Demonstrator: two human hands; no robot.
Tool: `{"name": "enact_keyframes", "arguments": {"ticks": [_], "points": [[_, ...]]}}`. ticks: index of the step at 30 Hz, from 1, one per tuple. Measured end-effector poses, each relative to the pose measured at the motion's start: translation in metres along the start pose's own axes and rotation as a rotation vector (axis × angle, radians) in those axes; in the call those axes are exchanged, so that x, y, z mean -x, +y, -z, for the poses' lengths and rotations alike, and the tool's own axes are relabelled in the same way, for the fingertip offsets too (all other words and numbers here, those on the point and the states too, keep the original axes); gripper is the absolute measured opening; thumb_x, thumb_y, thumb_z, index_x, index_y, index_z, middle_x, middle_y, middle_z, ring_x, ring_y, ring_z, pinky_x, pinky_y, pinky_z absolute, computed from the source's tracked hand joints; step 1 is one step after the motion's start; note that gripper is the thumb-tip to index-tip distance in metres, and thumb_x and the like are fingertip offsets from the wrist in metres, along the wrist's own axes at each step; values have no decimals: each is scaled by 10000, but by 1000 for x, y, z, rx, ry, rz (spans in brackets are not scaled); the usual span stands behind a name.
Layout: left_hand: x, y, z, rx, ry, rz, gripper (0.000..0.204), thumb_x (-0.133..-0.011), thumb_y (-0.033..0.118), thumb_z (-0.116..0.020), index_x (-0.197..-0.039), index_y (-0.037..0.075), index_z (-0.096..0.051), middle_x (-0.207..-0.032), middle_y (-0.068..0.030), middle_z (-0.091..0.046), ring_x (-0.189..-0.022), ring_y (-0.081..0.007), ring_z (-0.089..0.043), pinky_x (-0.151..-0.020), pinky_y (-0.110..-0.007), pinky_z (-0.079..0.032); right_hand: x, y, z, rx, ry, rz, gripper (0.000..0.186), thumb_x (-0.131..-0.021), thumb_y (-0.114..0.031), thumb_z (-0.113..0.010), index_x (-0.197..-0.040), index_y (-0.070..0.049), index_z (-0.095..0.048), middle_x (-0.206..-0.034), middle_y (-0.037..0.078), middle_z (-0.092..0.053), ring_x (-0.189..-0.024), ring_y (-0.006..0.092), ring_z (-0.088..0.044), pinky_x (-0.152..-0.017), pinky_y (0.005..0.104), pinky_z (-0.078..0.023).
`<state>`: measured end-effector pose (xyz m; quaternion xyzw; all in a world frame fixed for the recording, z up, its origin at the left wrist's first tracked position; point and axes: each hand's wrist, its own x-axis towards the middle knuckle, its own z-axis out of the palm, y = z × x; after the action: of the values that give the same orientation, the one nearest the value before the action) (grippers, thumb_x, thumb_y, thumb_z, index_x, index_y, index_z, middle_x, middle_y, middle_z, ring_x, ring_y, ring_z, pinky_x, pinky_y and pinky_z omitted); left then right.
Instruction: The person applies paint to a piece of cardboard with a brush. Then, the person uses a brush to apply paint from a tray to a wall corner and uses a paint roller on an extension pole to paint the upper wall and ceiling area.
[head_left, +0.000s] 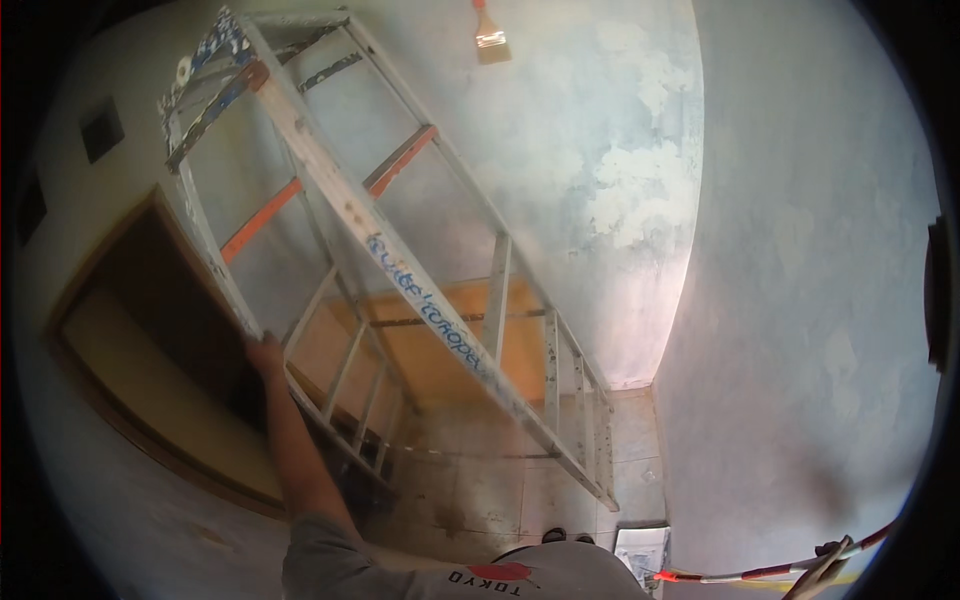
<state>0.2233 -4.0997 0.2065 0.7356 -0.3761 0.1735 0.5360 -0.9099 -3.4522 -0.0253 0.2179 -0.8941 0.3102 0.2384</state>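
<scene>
A tall aluminium stepladder (pixel 400 270), splashed with paint and with several orange steps, stands tilted across the left and middle of the view, its top at the upper left. My left hand (pixel 266 356) is closed around its left side rail, arm stretched forward. At the lower right, my right hand (pixel 822 572) is partly seen and dim, closed around a red-and-white striped pole (pixel 740 575) with an orange tip. The pole runs from beside my body toward the right wall. A flat paintbrush (pixel 490 38) shows against the wall at the top.
A wooden-framed doorway (pixel 150 380) lies on the left. Behind the ladder, an orange-brown board (pixel 450 350) leans low at the wall. The blue-grey wall (pixel 640 200) has white patches and a corner. A pale flat item (pixel 642 550) lies on the tiled floor (pixel 490 490) near my feet.
</scene>
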Motion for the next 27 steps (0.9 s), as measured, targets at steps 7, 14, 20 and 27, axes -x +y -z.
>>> {"name": "enact_keyframes", "arguments": {"ticks": [7, 14, 20, 27], "points": [[-7, -6, 4, 63, 78, -92, 466, -863, 98, -608, -1261, -135, -536, -1218, -344, -645, -1171, -494, -619, -981, -504, -491, 20, -171, 68, -631, 134, -264, 436, -1095, -373, -518, -1286, 7, -614, -871, 35, -550, -773, 148, -536, -726, 299, -464], [-14, -15, 18, -43, 105, -81, 542, -899, 289, -773, -1185, -130, -581, -1185, -313, -643, -1137, -464, -627, -990, -483, -496, 24, -237, 70, -621, 168, -182, 406, -1091, -330, -542, -1292, 12, -626, -870, 73, -623, -763, 169, -618, -727, 331, -541], [131, 182, 36, 464, 269, -411, 441, -963, 253, -718, -1190, -105, -598, -1211, -244, -636, -1158, -381, -617, -993, -491, -489, 27, -289, 84, -508, 200, -254, 430, -1088, -382, -530, -1223, 9, -648, -849, 90, -662, -773, 190, -654, -719, 350, -557], [275, 309, -33, 1318, -678, 303, 632, -1047, 598, -433, -1280, 26, -568, -926, -120, -656, -831, -217, -629, -777, -345, -504, 27, -276, 82, -585, 219, -232, 386, -1076, -346, -563, -1191, 15, -639, -829, 94, -667, -715, 185, -678, -668, 336, -599]]}}
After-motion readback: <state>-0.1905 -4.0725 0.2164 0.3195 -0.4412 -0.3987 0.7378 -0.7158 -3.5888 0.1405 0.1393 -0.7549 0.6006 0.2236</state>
